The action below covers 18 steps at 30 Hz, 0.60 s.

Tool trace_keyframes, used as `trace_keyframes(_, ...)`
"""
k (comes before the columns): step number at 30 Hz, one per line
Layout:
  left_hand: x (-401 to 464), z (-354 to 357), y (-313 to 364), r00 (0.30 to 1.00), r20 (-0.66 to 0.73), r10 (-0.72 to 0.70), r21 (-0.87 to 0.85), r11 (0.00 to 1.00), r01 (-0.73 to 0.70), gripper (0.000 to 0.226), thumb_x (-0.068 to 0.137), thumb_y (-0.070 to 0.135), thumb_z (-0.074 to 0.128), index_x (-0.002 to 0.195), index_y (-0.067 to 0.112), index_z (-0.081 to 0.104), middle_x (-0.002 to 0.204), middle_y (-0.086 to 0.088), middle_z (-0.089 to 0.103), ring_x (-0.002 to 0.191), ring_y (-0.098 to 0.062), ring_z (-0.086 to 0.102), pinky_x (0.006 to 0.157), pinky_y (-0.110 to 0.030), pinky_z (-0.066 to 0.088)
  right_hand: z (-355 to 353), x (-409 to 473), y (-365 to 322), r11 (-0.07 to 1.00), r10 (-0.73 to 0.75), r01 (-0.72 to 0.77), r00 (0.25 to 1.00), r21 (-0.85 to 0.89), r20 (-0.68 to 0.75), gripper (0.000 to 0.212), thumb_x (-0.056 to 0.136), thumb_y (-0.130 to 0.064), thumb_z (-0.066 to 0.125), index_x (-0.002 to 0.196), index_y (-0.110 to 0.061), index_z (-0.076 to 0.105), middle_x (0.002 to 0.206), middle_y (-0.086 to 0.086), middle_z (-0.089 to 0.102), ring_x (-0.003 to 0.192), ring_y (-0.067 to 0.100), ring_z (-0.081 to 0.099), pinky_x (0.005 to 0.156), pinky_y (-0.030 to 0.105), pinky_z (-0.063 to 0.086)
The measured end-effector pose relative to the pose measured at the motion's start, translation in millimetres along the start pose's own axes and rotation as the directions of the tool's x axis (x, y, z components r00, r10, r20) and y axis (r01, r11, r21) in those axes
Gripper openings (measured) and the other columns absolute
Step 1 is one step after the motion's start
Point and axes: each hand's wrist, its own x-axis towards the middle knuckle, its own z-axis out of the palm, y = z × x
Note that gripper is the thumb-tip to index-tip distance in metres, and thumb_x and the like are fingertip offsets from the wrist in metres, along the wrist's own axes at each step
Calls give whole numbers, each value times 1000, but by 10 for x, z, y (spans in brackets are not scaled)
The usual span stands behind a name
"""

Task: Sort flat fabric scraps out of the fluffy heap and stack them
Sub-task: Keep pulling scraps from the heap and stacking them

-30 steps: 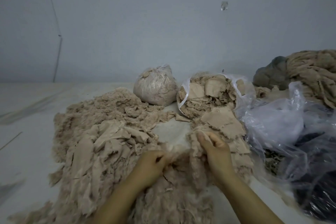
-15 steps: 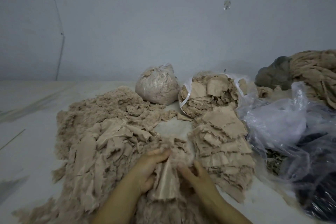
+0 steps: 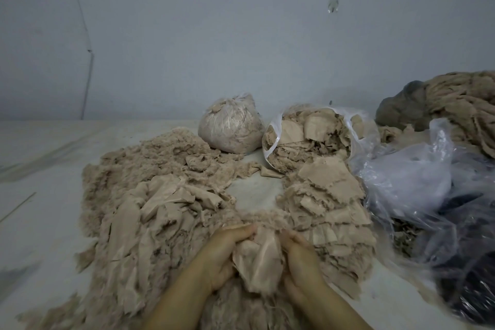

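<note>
Matt beige cloth scraps (image 3: 332, 190) with frayed edges, a fluffy fibrous heap (image 3: 150, 158), and glossy, crinkled clear plastic bags (image 3: 417, 185)

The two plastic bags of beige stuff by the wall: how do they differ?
The left bag is closed, gathered at its top, and stands rounded; the right bag lies tipped with its mouth gaping toward the camera. The left bag looks packed with fluffy fibre; the right bag shows flat folded scraps, some spilling onto the stack. The left bag looks smaller. Both are clear plastic holding beige material.
</note>
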Motion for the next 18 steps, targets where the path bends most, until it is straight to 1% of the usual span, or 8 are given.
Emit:
trace_keyframes(3, -15, 31, -21, 1000, 11, 12, -218, 976, -10, 21, 77, 13, 61, 68, -3, 73, 76, -19, 70, 66, -28, 70, 58, -34, 58, -1, 60, 4, 993, -109, 114, 977, 20, -184, 30, 101, -5, 40, 74, -5, 51, 64, 11, 50, 56, 21, 46, 55, 29, 39)
trace_keyframes(5, -7, -7, -16, 998, 6, 58, -356, 933, -52, 27, 82, 13, 57, 64, -1, 71, 71, -16, 70, 65, -29, 70, 56, -35, 58, -35, 36, -5, 992, -113, 122, 977, 42, -183, 36, 102, -7, 38, 67, -9, 44, 46, 1, 42, 37, 11, 36, 38, 19, 30)
trace_keyframes(7, 8, -47, -21, 996, -27, 85, -392, 916, -88, 36, 86, 14, 57, 50, 4, 56, 57, -13, 63, 56, -26, 67, 52, -34, 56, -70, 3, 6, 998, -50, 53, 994, 31, -97, 41, 103, -23, 43, 65, -8, 49, 42, 0, 46, 32, 9, 38, 33, 17, 30)
trace_keyframes(8, 19, -53, -28, 996, -35, 82, -389, 917, -89, 40, 84, 16, 59, 47, 8, 47, 51, -11, 59, 52, -25, 65, 51, -33, 55, -64, -30, 0, 1000, 11, -10, 1000, 23, -9, 47, 100, -38, 45, 69, -6, 59, 50, 5, 58, 40, 14, 52, 38, 22, 40)
trace_keyframes(10, 26, -44, -58, 998, -26, 63, -339, 938, -68, 41, 79, 23, 63, 45, 10, 43, 52, -13, 58, 53, -25, 64, 52, -32, 55, -20, -77, -16, 992, 117, -109, 981, -56, 158, 57, 89, -58, 50, 86, -6, 75, 83, 17, 73, 73, 28, 71, 62, 38, 57)
trace_keyframes(12, 48, -15, -104, 998, -6, 55, -258, 965, -55, 40, 82, 27, 62, 48, 8, 51, 62, -16, 62, 61, -27, 64, 60, -34, 56, 27, -114, 8, 990, 121, -102, 971, -101, 206, 43, 81, -44, 64, 93, -4, 76, 95, 22, 72, 86, 33, 71, 72, 42, 59)
trace_keyframes(15, 98, 1, -115, 987, -85, 138, -294, 943, -157, 39, 95, 18, 48, 59, 3, 53, 67, -17, 67, 72, -27, 68, 67, -37, 56, 25, -41, 73, 998, -49, 49, 999, 45, 0, 27, 89, -15, 62, 108, 4, 63, 99, 28, 69, 93, 42, 67, 84, 53, 54)
trace_keyframes(18, 96, -132, 37, 957, -240, 162, -446, 857, -257, 40, 102, 19, 37, 64, 7, 41, 59, -10, 60, 71, -22, 58, 70, -36, 50, -98, 33, 20, 989, -119, 126, 989, 74, -92, 24, 95, -18, 56, 109, 0, 61, 96, 23, 71, 86, 35, 70, 79, 47, 56)
